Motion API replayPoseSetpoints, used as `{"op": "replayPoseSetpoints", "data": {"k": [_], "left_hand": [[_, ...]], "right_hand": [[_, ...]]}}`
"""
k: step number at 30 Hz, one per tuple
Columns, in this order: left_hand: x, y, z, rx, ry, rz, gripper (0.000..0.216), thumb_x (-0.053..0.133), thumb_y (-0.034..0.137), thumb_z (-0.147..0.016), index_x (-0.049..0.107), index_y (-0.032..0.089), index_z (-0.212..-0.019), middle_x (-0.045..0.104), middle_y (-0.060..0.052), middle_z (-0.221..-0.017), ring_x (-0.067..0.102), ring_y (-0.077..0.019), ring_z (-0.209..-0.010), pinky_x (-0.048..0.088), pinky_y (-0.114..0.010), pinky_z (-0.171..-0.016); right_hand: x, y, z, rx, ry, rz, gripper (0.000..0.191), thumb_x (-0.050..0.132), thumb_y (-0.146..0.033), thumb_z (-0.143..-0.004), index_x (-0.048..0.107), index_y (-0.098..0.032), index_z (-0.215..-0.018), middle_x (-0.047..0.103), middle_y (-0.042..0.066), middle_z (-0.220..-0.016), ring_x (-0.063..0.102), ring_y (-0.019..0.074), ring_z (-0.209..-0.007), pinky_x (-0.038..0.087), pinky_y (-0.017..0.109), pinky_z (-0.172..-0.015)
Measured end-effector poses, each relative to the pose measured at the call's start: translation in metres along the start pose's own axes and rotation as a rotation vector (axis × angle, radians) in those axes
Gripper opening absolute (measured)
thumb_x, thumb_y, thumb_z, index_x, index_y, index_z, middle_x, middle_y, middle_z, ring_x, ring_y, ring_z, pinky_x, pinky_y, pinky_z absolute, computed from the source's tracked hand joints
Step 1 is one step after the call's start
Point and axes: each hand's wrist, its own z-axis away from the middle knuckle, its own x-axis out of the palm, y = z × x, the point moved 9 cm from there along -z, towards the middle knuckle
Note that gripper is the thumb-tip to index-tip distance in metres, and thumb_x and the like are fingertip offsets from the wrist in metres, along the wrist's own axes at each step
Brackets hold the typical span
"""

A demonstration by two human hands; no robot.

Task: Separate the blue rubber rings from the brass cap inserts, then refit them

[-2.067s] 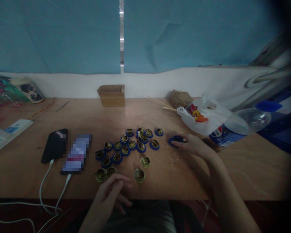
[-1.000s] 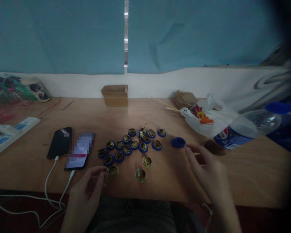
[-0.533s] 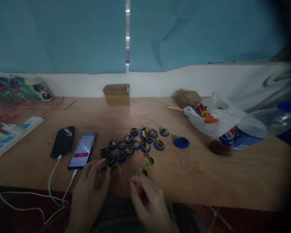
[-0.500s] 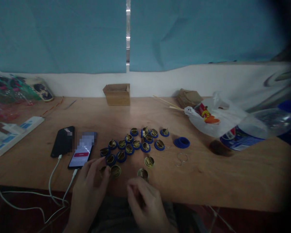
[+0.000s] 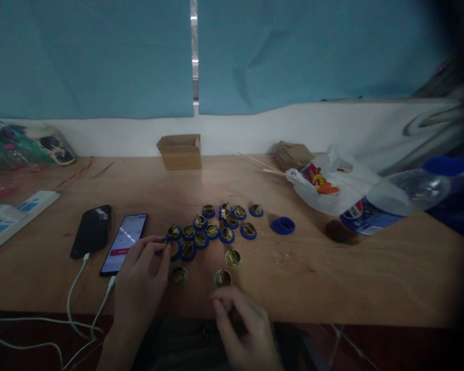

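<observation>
The right hand (image 5: pixel 242 322) hangs at the near edge of the wooden table (image 5: pixel 371 278), fingers curled inward. Whether it holds anything is too dim to tell. At its twelve o'clock, just beyond the fingertips, lies a bare round brass disc (image 5: pixel 222 278), with two more like it close by. A careless nudge from those knuckles could knock it off the edge and into the lap.

The left hand (image 5: pixel 139 283) reaches forward, thumb and forefinger pinched at the near-left edge of the cluster of blue-ringed brass pieces (image 5: pixel 212 229). I cannot tell whether they grip a piece or only touch one. The pieces sit close together, so a sideways pull there could drag neighbours along and scatter the group.

At the left hand's ten o'clock, close beside it, lies a lit smartphone (image 5: pixel 123 243). Its white charging cable (image 5: pixel 100 304) runs under the wrist, and a caught sleeve or forearm could tug the phone.

At two o'clock from the cluster sits a stack of blue plastic rings (image 5: pixel 282 225), with thin wire hooks (image 5: pixel 283 251) just nearer. The hooks are easy to sweep off unseen.

Farther off, at three o'clock, a clear plastic bottle with a blue cap (image 5: pixel 394 198) lies on its side and could roll inward if bumped.
</observation>
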Motion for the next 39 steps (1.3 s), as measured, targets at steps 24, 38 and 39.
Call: {"op": "replayPoseSetpoints", "data": {"k": [24, 38, 39], "left_hand": [[0.043, 0.024, 0.062, -0.571, -0.383, 1.040, 0.040, 0.073, 0.023, -0.077, 0.064, 0.024, -0.116, 0.077, -0.005, -0.097, 0.074, -0.0210, -0.089, 0.060, -0.029, -0.080], [0.050, 0.042, 0.073, -0.560, -0.327, 1.291, 0.028, 0.080, 0.017, -0.071, 0.063, 0.022, -0.092, 0.075, -0.008, -0.112, 0.067, -0.0271, -0.112, 0.056, -0.039, -0.096], [0.050, 0.043, 0.075, -0.565, -0.334, 1.296, 0.028, 0.081, 0.018, -0.070, 0.063, 0.022, -0.091, 0.075, -0.008, -0.111, 0.067, -0.0278, -0.112, 0.056, -0.041, -0.096]], "right_hand": [[0.012, 0.022, 0.013, 0.213, -0.048, -0.422, 0.037, 0.049, -0.042, -0.095, 0.049, -0.028, -0.130, 0.067, 0.007, -0.102, 0.067, 0.0183, -0.077, 0.057, 0.028, -0.064], [-0.022, -0.003, -0.001, -0.084, 0.172, -0.107, 0.024, 0.058, -0.013, -0.087, 0.058, -0.026, -0.106, 0.058, 0.004, -0.096, 0.062, 0.0179, -0.082, 0.055, 0.029, -0.069], [-0.023, -0.003, 0.000, -0.083, 0.171, -0.101, 0.024, 0.058, -0.012, -0.087, 0.058, -0.027, -0.107, 0.057, 0.004, -0.097, 0.061, 0.0176, -0.081, 0.054, 0.028, -0.068]]}}
